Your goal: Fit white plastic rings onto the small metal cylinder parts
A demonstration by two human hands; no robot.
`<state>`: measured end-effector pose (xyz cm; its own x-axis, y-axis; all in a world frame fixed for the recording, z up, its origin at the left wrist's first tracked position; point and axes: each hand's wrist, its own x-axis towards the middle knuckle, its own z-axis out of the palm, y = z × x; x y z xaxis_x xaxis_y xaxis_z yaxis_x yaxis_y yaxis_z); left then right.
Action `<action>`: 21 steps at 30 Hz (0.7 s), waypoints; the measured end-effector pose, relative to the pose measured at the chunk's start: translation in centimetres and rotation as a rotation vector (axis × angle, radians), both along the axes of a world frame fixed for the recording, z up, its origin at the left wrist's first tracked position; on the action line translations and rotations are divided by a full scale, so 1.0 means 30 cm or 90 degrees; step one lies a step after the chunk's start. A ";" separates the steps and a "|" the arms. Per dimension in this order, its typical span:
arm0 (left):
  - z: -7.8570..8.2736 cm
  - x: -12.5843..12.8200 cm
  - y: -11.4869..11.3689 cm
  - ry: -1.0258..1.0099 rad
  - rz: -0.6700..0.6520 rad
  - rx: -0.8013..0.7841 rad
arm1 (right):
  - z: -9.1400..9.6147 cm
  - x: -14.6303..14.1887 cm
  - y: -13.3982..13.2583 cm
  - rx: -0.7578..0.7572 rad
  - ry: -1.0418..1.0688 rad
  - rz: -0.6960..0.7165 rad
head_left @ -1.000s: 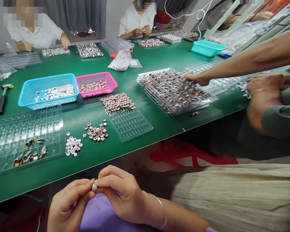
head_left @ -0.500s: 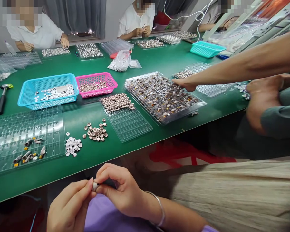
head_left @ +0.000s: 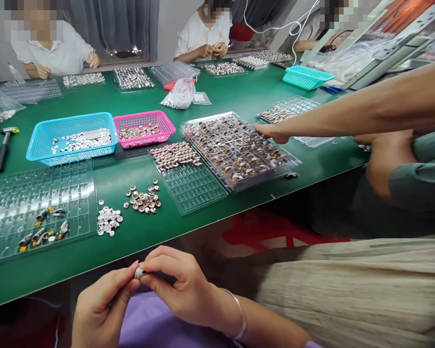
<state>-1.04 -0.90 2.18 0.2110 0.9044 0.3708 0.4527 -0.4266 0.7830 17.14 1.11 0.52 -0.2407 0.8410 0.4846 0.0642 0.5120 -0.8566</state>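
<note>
A small pale, rounded part (head_left: pixel 140 273), whitish-grey with a darker edge, sits just below the near edge of the green table (head_left: pixel 239 96), over the person's lap. It is pinched between both hands: the left hand (head_left: pixel 97 309) closes its thumb and forefinger on the part's left side, and the right hand (head_left: pixel 181 285), a silver bangle (head_left: pixel 239 314) on its wrist, closes its thumb and forefinger on the right side, so the fingertips of the two hands nearly meet around it. Only a sliver of the part shows between the fingertips; a dark stem seems to run from it to the right under the right fingers, so its long axis lies roughly along the table edge, though its ends are hidden. On the table beyond the hands lie a cluster of white caps (head_left: pixel 108 220) and a cluster of brown caps (head_left: pixel 144 199), beside a clear tray (head_left: pixel 188 179) half filled with parts. To the right of that tray another person's hand (head_left: pixel 271 130) rests on a full tray (head_left: pixel 235 150).
</note>
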 end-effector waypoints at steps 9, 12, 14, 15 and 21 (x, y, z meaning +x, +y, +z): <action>0.020 0.006 0.009 0.052 -0.019 0.050 | 0.021 0.003 -0.014 0.061 -0.079 -0.022; 0.021 0.017 0.003 0.080 -0.001 0.101 | 0.022 -0.004 -0.015 0.061 -0.068 -0.039; 0.018 0.017 0.000 0.086 0.012 0.129 | 0.019 -0.008 -0.013 0.051 -0.050 -0.052; 0.016 0.013 0.000 0.088 0.015 0.138 | 0.018 -0.009 -0.010 0.047 -0.043 -0.055; 0.011 -0.014 0.044 0.056 -0.042 0.096 | 0.010 -0.004 0.009 0.059 -0.019 -0.016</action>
